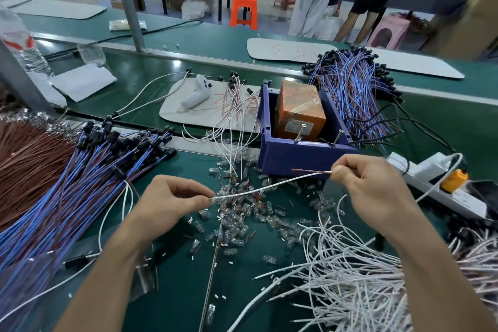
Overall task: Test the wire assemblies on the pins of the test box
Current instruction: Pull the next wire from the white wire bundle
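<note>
1. Left hand [172,197], lower centre of the frame: fingers curled in, thumb and forefinger pinching the lower-left end of a white wire assembly [272,184].
2. Right hand [369,186], right of centre: thumb and forefinger pinch the other end of the same assembly, the remaining fingers curled. A short reddish-brown lead [310,170] projects leftward from this grip.
3. The assembly is stretched in a straight slant between the two hands, raised above the green bench [175,291] and just below the bin in the frame.
4. Test box [299,113], orange, stands inside a blue bin [296,153] at centre frame. Two metal pins [298,135] stand up along the bin's near edge. The held assembly is near them but not touching.
5. Loose clear connectors [237,213] lie scattered on the bench under the hands.
6. A heap of white wires [350,272] occupies the lower right.
7. A bundle of blue-and-brown wires [67,197] lies at left, and a second such bundle [355,89] at upper right behind the bin.
8. A white power strip [436,183] with an orange plug [455,180] sits at the right edge.
</note>
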Tool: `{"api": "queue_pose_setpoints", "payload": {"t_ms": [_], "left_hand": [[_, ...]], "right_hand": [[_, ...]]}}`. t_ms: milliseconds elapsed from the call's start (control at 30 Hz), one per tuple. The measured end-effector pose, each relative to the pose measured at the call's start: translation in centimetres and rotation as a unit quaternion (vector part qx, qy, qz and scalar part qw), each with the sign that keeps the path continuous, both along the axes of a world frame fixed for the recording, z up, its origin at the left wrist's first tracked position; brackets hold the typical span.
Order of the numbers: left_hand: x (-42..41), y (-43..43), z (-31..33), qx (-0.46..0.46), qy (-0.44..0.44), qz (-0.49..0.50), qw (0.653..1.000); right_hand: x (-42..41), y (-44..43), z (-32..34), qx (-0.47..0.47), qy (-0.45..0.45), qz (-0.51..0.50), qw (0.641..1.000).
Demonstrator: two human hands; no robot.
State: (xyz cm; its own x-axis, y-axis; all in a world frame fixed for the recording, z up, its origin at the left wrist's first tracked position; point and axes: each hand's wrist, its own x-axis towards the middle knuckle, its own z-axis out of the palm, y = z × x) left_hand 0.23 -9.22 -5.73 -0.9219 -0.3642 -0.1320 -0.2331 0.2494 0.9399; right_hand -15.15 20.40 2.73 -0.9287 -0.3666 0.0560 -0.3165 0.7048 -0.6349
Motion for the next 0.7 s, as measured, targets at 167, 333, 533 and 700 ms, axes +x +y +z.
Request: {"api": "queue_pose_setpoints", "payload": {"t_ms": [167,333,533,700], "left_hand": [[0.4,-0.5,-0.2,0.002,0.012,0.032,0.999],[0.3,-0.6,-0.5,0.002,0.027,0.045,0.999],[1.0,-1.7,-0.8,-0.067,-0.019,0.074,0.995],[0.8,0.1,0.4,-0.137,0.012,0.125,0.983]], "right_hand": [[-0.4,0.7,-0.7,-0.010,-0.011,-0.002,1.000],[-0.6,0.9,-1.1,-0.016,-0.021,-0.012,1.000],[-1.1,2.5,-0.9,-0.039,0.016,-0.071,0.997],[-0.9,2.5,-0.9,-0.061,-0.012,-0.050,0.997]]}}
